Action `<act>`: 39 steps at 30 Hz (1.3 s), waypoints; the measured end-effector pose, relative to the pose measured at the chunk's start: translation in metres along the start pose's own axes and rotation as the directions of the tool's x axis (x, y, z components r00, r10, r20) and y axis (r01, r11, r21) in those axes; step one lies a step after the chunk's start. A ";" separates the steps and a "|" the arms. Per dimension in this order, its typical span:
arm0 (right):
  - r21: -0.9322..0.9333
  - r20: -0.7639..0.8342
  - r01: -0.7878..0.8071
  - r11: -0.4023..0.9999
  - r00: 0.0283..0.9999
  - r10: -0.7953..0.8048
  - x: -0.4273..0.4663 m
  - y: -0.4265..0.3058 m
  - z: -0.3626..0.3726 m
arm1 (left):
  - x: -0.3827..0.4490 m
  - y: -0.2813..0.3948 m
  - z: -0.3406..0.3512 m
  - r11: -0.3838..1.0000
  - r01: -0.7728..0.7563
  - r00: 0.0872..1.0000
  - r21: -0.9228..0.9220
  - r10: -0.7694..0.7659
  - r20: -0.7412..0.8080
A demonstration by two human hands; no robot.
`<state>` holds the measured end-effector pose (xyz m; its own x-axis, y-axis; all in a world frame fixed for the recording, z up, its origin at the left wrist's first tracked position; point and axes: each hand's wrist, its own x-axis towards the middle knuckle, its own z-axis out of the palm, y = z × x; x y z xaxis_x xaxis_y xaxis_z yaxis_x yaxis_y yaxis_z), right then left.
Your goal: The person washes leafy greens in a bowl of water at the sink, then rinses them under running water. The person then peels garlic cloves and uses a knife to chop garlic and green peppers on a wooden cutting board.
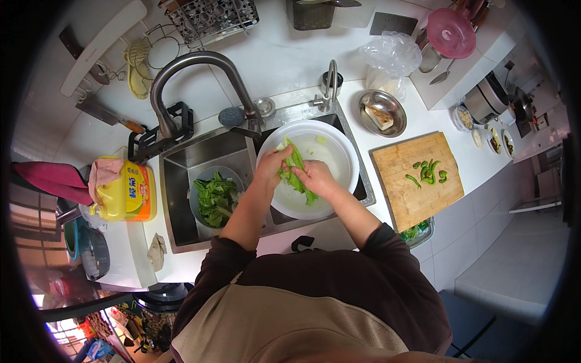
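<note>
Both hands grip a bunch of green lettuce leaves (296, 159) above a large white basin (348, 154). My left hand (271, 168) pinches the pale upper end; my right hand (316, 178) holds the leaves lower down, fingers closed on them. Water fills the bottom of the basin, and a few small leaf bits (321, 139) float in it. The basin rests over the right bowl of a steel double sink (170, 199). In the left bowl sits a grey colander (194, 209) heaped with darker leafy greens (217, 199), partly covered by my left forearm.
A large grey faucet (199, 59) arches over the left bowl; a slim tap (327, 86) stands behind the basin. Rightward are a metal bowl (399, 106) with a pale browned piece of food and a wooden cutting board (395, 181) with cut green peppers (427, 172). A yellow detergent jug (113, 199) stands left.
</note>
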<state>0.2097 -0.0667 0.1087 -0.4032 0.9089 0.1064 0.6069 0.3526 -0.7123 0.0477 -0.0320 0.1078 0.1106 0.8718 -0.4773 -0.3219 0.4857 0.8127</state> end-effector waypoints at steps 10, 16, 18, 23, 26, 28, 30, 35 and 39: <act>0.296 -0.455 0.093 0.951 0.889 0.055 -0.018 0.011 -0.005 | 0.040 0.017 -0.064 0.947 -0.131 0.978 -0.292 0.077 -0.192; 0.953 0.187 -0.292 0.077 0.772 0.608 -0.015 0.033 -0.026 | -0.019 0.024 -0.028 0.960 -0.043 0.998 0.277 0.028 0.058; 0.903 0.153 -0.337 0.267 0.831 0.534 -0.012 0.022 -0.018 | -0.036 0.015 -0.004 0.923 -0.101 0.989 0.371 0.053 0.139; 0.805 -0.086 -0.129 0.579 0.940 0.329 -0.003 0.000 -0.001 | -0.055 0.000 0.004 0.783 -0.266 0.952 0.563 0.304 0.028; 0.843 0.008 -0.278 0.460 0.862 0.506 -0.003 0.020 -0.019 | -0.060 0.013 -0.040 0.783 -0.256 0.882 0.567 0.430 -0.194; 0.846 -0.019 -0.285 0.451 0.829 0.559 -0.009 0.038 -0.028 | -0.071 0.022 -0.085 0.699 -0.471 0.709 0.538 0.663 -0.241; 0.837 -0.025 -0.326 0.439 0.779 0.627 -0.016 0.053 -0.032 | -0.083 0.028 -0.136 0.669 -0.442 0.676 0.597 0.686 -0.268; 0.635 -0.137 -0.370 0.679 0.811 0.569 -0.020 0.075 -0.019 | -0.085 -0.005 -0.219 0.226 -0.058 0.797 0.972 0.597 -0.091; 0.165 -0.127 -0.397 0.903 0.899 0.419 -0.008 0.084 -0.020 | -0.079 -0.016 -0.232 0.030 0.309 0.912 0.951 0.276 -0.305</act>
<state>0.2776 -0.0402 0.0615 -0.0210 0.9932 -0.1144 0.5951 -0.0795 -0.7997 -0.1743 -0.1228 0.0551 -0.2743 0.9093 -0.3131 0.9185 0.3441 0.1948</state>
